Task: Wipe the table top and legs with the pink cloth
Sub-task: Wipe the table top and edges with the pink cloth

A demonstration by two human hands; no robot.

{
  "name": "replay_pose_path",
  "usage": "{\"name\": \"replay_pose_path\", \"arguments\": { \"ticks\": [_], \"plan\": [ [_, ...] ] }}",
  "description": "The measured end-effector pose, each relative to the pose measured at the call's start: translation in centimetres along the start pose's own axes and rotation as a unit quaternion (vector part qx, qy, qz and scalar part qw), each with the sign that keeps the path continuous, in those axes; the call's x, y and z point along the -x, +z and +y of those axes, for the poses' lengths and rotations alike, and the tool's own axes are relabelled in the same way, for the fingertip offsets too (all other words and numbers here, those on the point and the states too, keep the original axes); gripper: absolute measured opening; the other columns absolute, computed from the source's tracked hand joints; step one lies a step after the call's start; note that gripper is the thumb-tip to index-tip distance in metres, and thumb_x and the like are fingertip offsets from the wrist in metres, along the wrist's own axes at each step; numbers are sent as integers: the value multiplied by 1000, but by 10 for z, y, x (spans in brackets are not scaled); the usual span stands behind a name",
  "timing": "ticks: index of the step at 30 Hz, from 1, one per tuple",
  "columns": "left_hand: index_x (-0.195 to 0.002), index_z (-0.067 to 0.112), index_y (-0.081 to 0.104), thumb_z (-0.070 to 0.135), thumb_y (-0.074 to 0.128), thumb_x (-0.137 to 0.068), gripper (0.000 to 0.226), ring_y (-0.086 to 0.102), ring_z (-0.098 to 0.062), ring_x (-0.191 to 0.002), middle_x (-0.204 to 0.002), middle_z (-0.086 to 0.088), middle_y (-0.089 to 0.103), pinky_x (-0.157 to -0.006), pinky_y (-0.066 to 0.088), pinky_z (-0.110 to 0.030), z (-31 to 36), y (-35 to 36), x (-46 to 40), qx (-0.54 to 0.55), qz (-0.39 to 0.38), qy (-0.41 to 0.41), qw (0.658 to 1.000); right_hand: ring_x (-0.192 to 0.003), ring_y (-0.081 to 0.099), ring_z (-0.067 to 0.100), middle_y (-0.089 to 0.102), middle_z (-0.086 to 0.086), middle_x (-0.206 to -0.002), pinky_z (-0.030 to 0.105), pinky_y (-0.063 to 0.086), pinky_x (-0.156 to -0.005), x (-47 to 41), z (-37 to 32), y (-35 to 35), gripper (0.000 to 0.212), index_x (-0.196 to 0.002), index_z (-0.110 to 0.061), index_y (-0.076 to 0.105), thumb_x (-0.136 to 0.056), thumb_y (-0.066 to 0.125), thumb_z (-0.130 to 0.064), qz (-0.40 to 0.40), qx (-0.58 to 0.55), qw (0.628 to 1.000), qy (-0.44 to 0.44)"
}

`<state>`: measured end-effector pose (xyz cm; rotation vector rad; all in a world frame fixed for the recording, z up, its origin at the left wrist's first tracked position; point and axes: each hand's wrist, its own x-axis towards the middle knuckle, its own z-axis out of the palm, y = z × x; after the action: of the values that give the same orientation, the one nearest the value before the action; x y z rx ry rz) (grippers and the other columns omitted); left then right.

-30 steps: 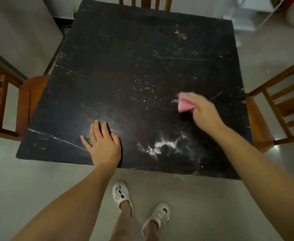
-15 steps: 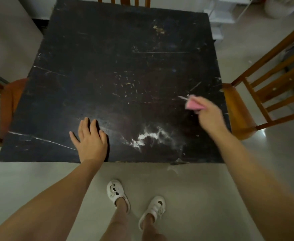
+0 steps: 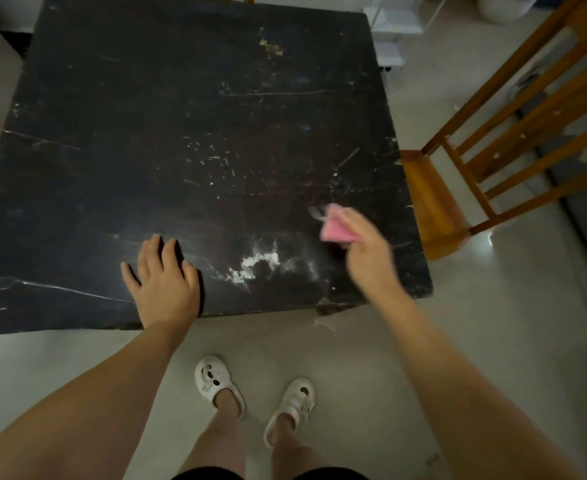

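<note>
Head view: dark, scratched bench [image 3: 181, 133] filling the upper frame, seen from above at its near edge. Right hand [image 3: 365, 251] over the near right part of the top, fingers closed round the pink cloth [image 3: 335, 230], blurred with motion; cloth low at the surface, contact with the top likely but not certain through the blur. Left hand [image 3: 164, 278] laid flat and spread, palm down on the bench near the front edge, holding nothing, apparently bracing. White smear [image 3: 257, 263] on the top between the two hands, just beside the cloth toward the left. Chipped pale patch [image 3: 270, 46] far off near the back edge. Wooden chair [image 3: 493, 150] tucked just beside the right edge of the bench; sliver of another seat at the left frame edge. White sandals [image 3: 216, 379] on the floor, near the front edge. Bench legs hidden under the top.

Step in hand, by the look of it: wiping the top, near right quarter. Smear not yet cleared. Next move likely calls for dragging the cloth left across the smear with firm downward pressure, then working the rest of the top. Legs remain to do: crouching needed, and perhaps shifting the right-hand chair aside.
</note>
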<state>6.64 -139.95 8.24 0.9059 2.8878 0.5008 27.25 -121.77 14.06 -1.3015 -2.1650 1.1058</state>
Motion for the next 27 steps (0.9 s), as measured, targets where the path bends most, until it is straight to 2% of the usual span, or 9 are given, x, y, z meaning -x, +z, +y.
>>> {"name": "replay_pose_path", "arguments": {
  "ticks": [3, 5, 8, 11, 15, 18, 21, 24, 27],
  "plan": [
    [-131, 8, 43, 18, 43, -93, 40, 24, -28, -137, -145, -15, 33, -112, 3, -52, 0, 0, -1, 3, 2, 2, 1000, -129, 41, 16, 46, 2, -139, 15, 31, -106, 15, 51, -53, 49, -132, -13, 50, -88, 44, 9, 90, 117, 984, 95],
    [-132, 8, 43, 19, 43, -93, 40, 24, -28, -137, -146, -15, 33, -112, 3, -52, 0, 0, 0, 0, -2, 1, 1000, -137, 30, 27, 34, 7, -147, 35, 27, -111, 36, 69, -43, 58, -139, -12, 41, -85, 44, 9, 48, 197, 966, 158],
    [-132, 9, 43, 19, 42, -93, 41, 23, -27, -138, -147, -14, 32, -113, 2, -50, 0, 0, -1, -3, -6, 0, 1000, -142, 15, 25, 18, 2, -154, 43, 19, -116, 52, 43, 24, 74, -148, -20, 19, -84, 42, 9, -17, 311, 942, 123],
    [-133, 10, 42, 20, 41, -93, 41, 22, -27, -138, -148, -13, 31, -113, 2, -50, -1, -1, 0, -6, -13, 1, 1000, -144, 10, 23, 18, 2, -155, 38, 7, -119, 55, -2, 76, 63, -145, -16, 29, -88, 39, 10, -53, 128, 989, 56],
    [-134, 11, 42, 21, 40, -93, 41, 21, -26, -139, -148, -12, 31, -113, 2, -49, -2, -2, 0, -4, -12, 1, 1000, -129, 44, 19, 49, 7, -139, 20, 35, -106, 0, -35, 52, 46, -133, -12, 51, -92, 41, 7, 31, -193, 973, 120],
    [-132, 11, 44, 21, 40, -93, 41, 24, -27, -138, -147, -12, 33, -113, 3, -49, -3, 1, 0, -4, 0, 3, 1000, -131, 39, 17, 42, 2, -143, 19, 27, -104, -43, -12, 14, 50, -137, -22, 45, -93, 40, 2, 69, -32, 989, 128],
    [-132, 10, 45, 26, 33, -90, 46, 26, -27, -137, -146, -12, 35, -113, 4, -49, -4, 2, -1, -4, 4, 3, 1000, -141, 23, 29, 30, 12, -150, 37, 17, -117, -26, 10, 38, 62, -141, -13, 39, -85, 39, 13, -43, 153, 987, 19],
    [-134, 11, 43, 30, 28, -88, 52, 24, -26, -138, -147, -12, 33, -113, 1, -47, -4, 1, -1, -8, 0, 2, 1000, -140, 21, 36, 32, 14, -148, 51, 13, -116, 35, 9, 83, 68, -134, -6, 47, -73, 33, 20, -131, 117, 981, -83],
    [-135, 12, 41, 26, 34, -93, 45, 22, -24, -139, -148, -10, 32, -113, 0, -47, -3, 1, 0, -8, -6, 2, 1000, -139, 28, 26, 35, 2, -144, 39, 21, -117, 83, -7, 80, 61, -132, -8, 49, -80, 33, 19, -171, 51, 979, -103]
  ]
}}
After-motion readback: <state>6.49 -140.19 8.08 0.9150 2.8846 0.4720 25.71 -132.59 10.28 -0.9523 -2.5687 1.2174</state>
